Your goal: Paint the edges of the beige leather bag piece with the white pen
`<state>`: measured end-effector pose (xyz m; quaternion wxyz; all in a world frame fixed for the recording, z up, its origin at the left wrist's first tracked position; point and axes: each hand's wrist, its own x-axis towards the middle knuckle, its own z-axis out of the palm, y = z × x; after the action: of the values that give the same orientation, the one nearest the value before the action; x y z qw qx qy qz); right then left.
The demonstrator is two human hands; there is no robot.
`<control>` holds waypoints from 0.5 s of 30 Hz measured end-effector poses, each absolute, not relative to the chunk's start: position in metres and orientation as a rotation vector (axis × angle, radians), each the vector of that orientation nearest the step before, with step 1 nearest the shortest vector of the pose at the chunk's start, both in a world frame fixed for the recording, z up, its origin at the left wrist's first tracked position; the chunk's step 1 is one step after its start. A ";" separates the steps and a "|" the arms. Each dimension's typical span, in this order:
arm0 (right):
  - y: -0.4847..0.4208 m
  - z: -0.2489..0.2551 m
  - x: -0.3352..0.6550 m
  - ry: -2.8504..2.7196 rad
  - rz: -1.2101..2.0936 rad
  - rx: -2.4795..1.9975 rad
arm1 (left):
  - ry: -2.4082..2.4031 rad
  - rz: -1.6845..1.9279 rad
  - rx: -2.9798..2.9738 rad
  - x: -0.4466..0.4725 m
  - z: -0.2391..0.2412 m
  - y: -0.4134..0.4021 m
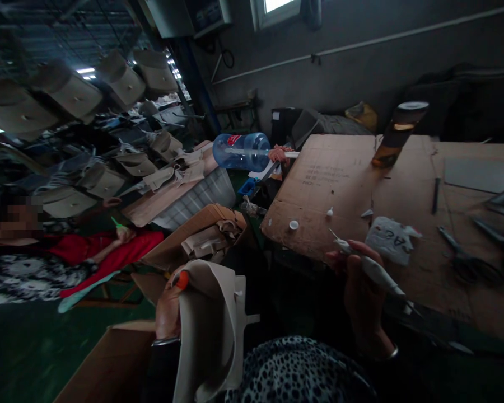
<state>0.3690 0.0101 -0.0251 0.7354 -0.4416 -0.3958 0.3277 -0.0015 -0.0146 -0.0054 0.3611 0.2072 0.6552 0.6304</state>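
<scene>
My left hand is closed on a pale beige piece of bag material that curls over my lap, a fingertip with an orange cover on its upper edge. My right hand grips a white pen-like tool whose thin tip points up and left, just off the near edge of a cardboard-covered table. A crumpled white cloth with dark marks lies on the cardboard right beside that hand.
On the table lie scissors, a small white cap, a dark pen and a tall amber bottle. An open box of beige pieces stands at left, a blue water jug behind. A person in red sits left.
</scene>
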 end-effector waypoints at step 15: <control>-0.023 -0.009 0.373 -0.934 0.587 -0.957 | 1.861 1.795 0.476 0.010 0.031 -0.054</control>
<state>0.3729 -0.0227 -0.0090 0.7450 -0.4371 -0.4265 0.2683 0.0104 -0.0542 0.0314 0.2535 0.1751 0.6848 0.6604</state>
